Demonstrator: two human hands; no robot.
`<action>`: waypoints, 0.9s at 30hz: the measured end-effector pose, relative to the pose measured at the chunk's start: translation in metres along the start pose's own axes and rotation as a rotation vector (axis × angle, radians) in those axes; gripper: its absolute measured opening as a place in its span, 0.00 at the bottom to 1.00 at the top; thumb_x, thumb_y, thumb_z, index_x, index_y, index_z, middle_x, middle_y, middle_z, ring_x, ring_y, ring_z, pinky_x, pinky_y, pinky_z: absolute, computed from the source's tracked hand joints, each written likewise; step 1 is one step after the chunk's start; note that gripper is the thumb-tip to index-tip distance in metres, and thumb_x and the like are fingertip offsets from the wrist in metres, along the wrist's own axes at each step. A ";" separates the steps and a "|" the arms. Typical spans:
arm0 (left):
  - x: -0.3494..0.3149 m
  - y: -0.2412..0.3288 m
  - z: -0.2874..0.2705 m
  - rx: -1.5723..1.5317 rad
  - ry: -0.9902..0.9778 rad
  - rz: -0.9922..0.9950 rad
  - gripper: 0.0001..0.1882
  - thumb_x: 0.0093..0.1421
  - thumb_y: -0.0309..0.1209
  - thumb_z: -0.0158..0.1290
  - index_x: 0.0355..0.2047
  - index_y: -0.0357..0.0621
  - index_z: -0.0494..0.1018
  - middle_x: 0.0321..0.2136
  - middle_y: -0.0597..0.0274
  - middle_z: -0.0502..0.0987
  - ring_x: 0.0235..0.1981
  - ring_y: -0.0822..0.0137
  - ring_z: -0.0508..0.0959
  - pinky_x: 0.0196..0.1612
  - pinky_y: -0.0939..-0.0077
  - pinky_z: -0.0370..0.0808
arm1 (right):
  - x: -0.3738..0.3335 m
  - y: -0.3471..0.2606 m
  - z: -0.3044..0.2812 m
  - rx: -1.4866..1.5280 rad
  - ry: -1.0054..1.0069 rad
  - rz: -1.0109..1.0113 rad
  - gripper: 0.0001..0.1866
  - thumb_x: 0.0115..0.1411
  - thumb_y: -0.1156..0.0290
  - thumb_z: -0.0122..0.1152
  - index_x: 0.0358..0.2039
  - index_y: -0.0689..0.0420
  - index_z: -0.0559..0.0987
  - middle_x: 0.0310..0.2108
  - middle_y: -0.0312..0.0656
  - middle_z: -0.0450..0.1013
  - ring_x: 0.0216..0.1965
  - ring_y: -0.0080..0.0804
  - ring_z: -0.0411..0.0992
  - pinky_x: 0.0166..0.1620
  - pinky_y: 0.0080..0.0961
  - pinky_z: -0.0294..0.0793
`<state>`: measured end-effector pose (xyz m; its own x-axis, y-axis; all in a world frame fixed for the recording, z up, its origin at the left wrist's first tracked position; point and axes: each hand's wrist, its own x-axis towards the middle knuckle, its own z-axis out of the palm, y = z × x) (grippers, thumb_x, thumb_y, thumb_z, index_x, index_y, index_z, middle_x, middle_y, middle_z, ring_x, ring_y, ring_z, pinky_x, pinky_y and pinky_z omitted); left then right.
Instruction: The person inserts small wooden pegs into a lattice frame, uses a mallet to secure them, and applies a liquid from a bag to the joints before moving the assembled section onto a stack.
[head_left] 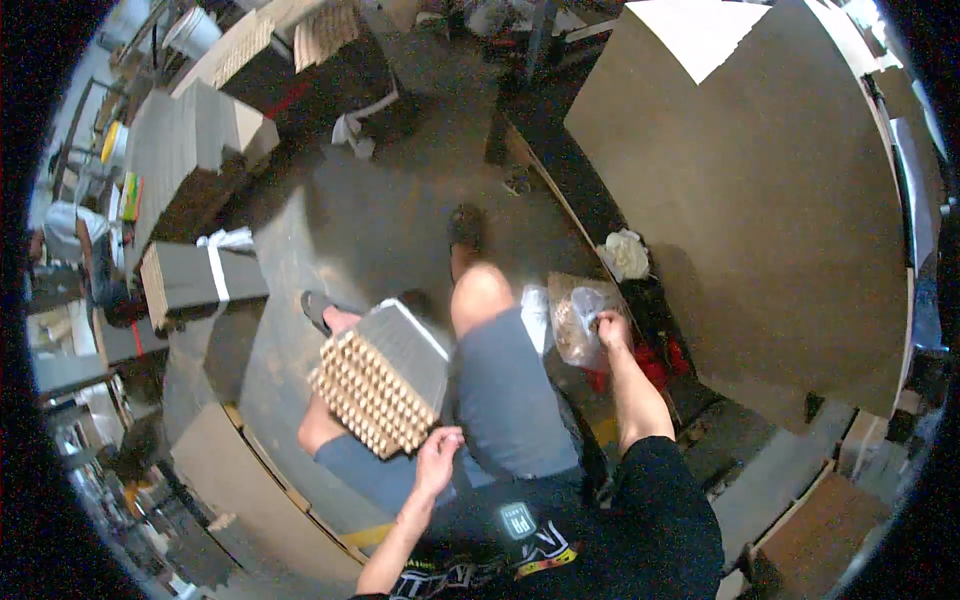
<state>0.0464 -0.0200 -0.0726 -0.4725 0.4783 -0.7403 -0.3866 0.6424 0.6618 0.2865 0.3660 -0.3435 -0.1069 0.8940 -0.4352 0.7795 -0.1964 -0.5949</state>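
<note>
A bundle of grey cardboard pieces (405, 345) rests tilted across my left thigh, its tan, notched edges facing me in rows of bumps. At its near right corner is my left hand (437, 460), with thumb and fingers pinched together; whatever lies between them is too small to name. Out to the right, my right hand (613, 330) is at a clear plastic bag (578, 345) that has small tan bits in it. Its fingers are curled in at the bag's opening, and what they grip cannot be made out.
A large brown board (760, 220) fills the right side. Beside the bag lie a crumpled whitish wad (627, 255) and something red (650, 365). Cardboard stacks (185, 150) and a strapped bundle (205, 275) stand at left. Another person (80, 235) is at the far left.
</note>
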 end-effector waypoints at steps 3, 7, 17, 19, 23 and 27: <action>0.009 0.009 0.004 0.118 0.016 -0.062 0.12 0.72 0.34 0.45 0.40 0.39 0.75 0.32 0.67 0.77 0.35 0.73 0.75 0.44 0.77 0.73 | 0.027 0.048 0.037 -0.123 -0.079 0.145 0.16 0.53 0.65 0.63 0.42 0.57 0.82 0.42 0.49 0.81 0.45 0.44 0.79 0.51 0.37 0.76; 0.032 -0.046 -0.001 0.183 -0.047 -0.163 0.20 0.74 0.41 0.38 0.39 0.41 0.75 0.33 0.64 0.78 0.39 0.70 0.76 0.48 0.72 0.73 | 0.049 0.102 0.061 -0.296 -0.276 0.180 0.29 0.53 0.53 0.67 0.53 0.54 0.78 0.51 0.46 0.78 0.50 0.39 0.77 0.52 0.35 0.75; 0.028 -0.043 0.010 0.427 0.106 -0.057 0.18 0.70 0.50 0.45 0.39 0.54 0.77 0.32 0.61 0.78 0.34 0.62 0.76 0.37 0.61 0.73 | 0.060 0.085 0.113 -0.557 -0.189 0.307 0.23 0.61 0.56 0.57 0.52 0.56 0.80 0.54 0.48 0.77 0.52 0.38 0.76 0.52 0.35 0.76; 0.036 -0.042 0.006 0.295 0.068 -0.095 0.19 0.70 0.51 0.45 0.41 0.52 0.77 0.33 0.62 0.78 0.34 0.63 0.76 0.38 0.63 0.74 | 0.054 0.082 0.107 -0.558 -0.154 0.324 0.21 0.64 0.59 0.54 0.51 0.57 0.80 0.54 0.49 0.76 0.53 0.39 0.76 0.52 0.35 0.76; 0.045 -0.037 0.002 0.033 0.004 -0.226 0.21 0.69 0.52 0.47 0.44 0.48 0.77 0.36 0.62 0.78 0.36 0.65 0.77 0.40 0.65 0.75 | 0.038 0.087 0.086 -0.213 0.100 0.371 0.17 0.55 0.64 0.61 0.42 0.62 0.82 0.45 0.57 0.79 0.48 0.52 0.78 0.50 0.43 0.77; 0.039 -0.052 -0.002 -0.132 0.011 -0.312 0.24 0.69 0.53 0.48 0.47 0.44 0.76 0.38 0.63 0.79 0.38 0.67 0.78 0.42 0.68 0.76 | 0.001 0.025 0.042 -0.227 0.084 0.200 0.17 0.58 0.59 0.61 0.41 0.58 0.83 0.42 0.57 0.79 0.44 0.55 0.78 0.47 0.45 0.77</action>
<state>0.0465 -0.0366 -0.1357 -0.3232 0.2640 -0.9088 -0.6131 0.6731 0.4136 0.2798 0.3447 -0.3872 0.1070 0.8786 -0.4653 0.8990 -0.2854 -0.3323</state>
